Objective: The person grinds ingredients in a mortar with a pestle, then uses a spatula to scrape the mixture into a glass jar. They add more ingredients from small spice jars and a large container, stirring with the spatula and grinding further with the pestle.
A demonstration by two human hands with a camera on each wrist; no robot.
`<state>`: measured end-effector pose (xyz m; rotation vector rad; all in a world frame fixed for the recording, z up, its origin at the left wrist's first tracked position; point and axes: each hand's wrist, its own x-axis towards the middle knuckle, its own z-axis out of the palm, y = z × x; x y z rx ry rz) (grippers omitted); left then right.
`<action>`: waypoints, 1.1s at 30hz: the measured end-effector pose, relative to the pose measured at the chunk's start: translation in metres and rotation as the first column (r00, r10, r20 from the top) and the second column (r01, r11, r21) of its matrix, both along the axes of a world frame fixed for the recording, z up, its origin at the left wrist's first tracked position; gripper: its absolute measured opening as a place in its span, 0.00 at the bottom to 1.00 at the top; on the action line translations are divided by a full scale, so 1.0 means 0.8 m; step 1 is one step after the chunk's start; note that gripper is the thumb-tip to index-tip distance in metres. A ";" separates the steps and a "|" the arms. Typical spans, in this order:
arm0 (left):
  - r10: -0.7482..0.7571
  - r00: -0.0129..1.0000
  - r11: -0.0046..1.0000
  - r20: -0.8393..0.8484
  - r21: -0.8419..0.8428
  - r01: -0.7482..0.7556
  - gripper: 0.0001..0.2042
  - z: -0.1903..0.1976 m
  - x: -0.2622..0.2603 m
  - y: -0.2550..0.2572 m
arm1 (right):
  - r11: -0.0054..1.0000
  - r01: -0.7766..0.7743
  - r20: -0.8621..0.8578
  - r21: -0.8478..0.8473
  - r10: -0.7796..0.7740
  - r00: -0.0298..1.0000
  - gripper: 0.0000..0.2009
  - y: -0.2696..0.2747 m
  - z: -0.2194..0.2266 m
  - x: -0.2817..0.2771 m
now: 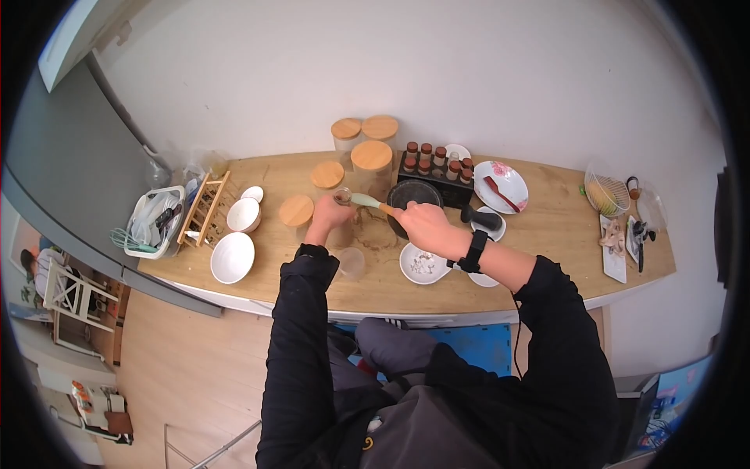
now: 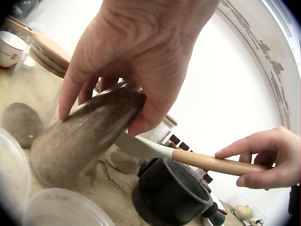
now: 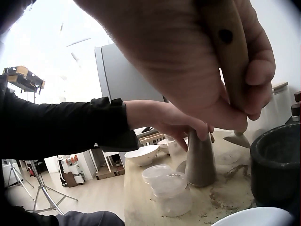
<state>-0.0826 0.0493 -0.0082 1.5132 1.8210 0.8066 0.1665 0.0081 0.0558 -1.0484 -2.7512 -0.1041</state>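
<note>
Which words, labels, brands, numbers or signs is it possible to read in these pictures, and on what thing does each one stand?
There is no text that can be read.
White bowl: red mark, too small to read.
Dark top: yellow curled mark, too small to tell if it is a letter.
Jars with brown lids: too small to tell if labelled.

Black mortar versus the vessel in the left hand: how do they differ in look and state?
The mortar is opaque black, while the vessel is see-through, with brown matter showing inside. The mortar is broad and open-mouthed; the vessel is slimmer and narrows toward its top. The left hand grips the vessel near its top, whereas no hand holds the mortar. Both stand on the wooden counter.
</note>
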 end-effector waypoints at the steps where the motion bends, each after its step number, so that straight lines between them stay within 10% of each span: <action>1: -0.002 1.000 1.000 -0.003 0.019 0.002 0.12 0.000 0.001 -0.001 | 1.000 -0.012 0.022 0.010 0.011 1.000 0.16 0.004 -0.006 -0.004; 33: 0.011 0.999 1.000 -0.048 -0.013 -0.011 0.24 -0.018 -0.008 0.011 | 0.984 -0.161 0.164 0.071 0.147 0.975 0.03 0.016 -0.011 -0.028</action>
